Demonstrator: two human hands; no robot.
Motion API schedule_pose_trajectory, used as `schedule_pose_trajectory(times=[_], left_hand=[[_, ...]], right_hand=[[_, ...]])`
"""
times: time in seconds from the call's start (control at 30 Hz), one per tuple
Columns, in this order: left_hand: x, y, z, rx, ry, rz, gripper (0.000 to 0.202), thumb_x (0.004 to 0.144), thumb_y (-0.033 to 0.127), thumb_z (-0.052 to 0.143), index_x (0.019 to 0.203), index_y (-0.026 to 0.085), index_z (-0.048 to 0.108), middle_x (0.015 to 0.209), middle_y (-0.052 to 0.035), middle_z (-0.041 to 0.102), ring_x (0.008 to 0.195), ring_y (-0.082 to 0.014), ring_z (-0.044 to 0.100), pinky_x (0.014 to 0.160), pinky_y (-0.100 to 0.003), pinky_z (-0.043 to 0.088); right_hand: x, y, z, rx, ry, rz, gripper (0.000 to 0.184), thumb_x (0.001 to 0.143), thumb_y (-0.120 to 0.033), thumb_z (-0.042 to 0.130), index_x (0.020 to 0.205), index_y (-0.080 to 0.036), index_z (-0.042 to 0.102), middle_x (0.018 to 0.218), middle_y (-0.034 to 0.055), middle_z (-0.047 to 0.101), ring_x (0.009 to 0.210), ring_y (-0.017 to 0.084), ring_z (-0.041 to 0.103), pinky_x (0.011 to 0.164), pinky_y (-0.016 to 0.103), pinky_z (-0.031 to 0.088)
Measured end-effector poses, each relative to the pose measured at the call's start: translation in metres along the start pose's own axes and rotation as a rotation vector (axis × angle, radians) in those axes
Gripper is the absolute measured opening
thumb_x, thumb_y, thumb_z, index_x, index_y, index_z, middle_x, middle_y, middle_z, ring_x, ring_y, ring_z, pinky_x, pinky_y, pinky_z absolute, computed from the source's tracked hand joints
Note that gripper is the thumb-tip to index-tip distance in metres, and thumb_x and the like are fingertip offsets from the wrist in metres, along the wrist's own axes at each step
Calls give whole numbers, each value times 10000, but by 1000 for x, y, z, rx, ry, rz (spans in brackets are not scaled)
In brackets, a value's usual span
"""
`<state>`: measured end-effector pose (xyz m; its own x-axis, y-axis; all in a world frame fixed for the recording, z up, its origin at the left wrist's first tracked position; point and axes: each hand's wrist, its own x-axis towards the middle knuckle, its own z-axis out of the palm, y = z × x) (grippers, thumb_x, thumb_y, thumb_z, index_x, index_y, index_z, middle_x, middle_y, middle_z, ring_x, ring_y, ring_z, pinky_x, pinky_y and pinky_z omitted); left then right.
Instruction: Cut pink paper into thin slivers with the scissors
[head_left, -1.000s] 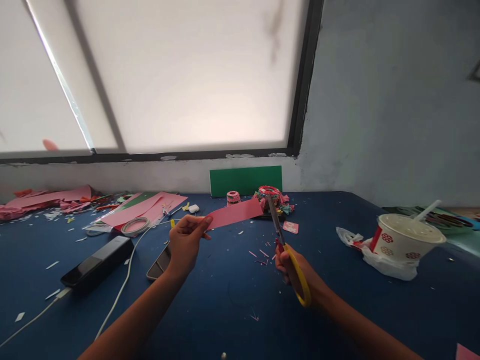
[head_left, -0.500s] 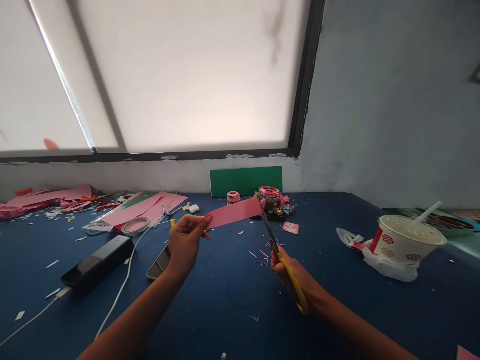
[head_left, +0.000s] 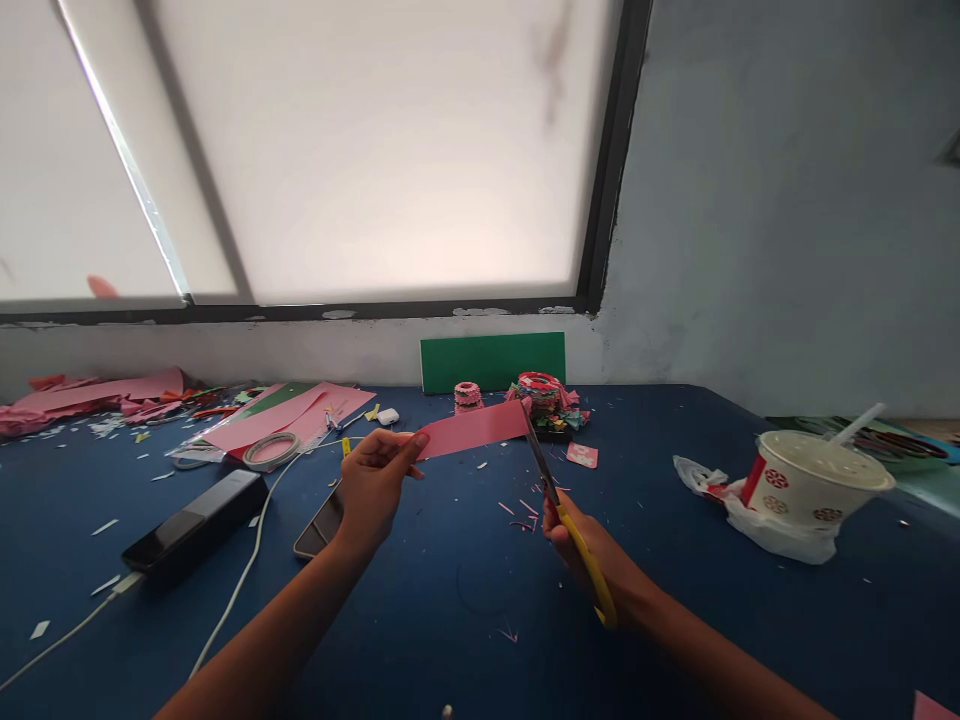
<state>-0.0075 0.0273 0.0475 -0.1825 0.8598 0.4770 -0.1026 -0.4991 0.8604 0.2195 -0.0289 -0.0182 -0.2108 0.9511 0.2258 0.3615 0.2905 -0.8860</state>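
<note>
My left hand [head_left: 373, 485] pinches one end of a long pink paper strip [head_left: 474, 428] and holds it up over the blue table [head_left: 465, 610]. My right hand [head_left: 589, 555] grips yellow-handled scissors [head_left: 559, 510]. Their blades point up and away and meet the far right end of the strip. Under my left hand a phone [head_left: 321, 525] lies flat on the table.
A black power bank [head_left: 193, 524] with a white cable lies at the left. A tape roll [head_left: 268, 450] and pink sheets [head_left: 289, 415] sit behind it. A green card [head_left: 492, 361] leans on the wall by paper-craft piles [head_left: 541, 395]. A lidded paper cup [head_left: 814, 483] stands at the right.
The scissors have swung left from beside the strip until the blades meet its right end. My left hand has held the strip nearly still.
</note>
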Motion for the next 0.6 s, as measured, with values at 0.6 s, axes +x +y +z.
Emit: schedule_pose_trajectory(times=[0.6], left_hand=[[0,0,0,29,2,20,186,594,291,742,621,167,606,542,41,569,430,-76,514,430,-207,495]], right_hand=[[2,-4,0,10,51,15,560,737,-746,291,772,-203,420,624,-26,414,503,111,362,432,217,310]])
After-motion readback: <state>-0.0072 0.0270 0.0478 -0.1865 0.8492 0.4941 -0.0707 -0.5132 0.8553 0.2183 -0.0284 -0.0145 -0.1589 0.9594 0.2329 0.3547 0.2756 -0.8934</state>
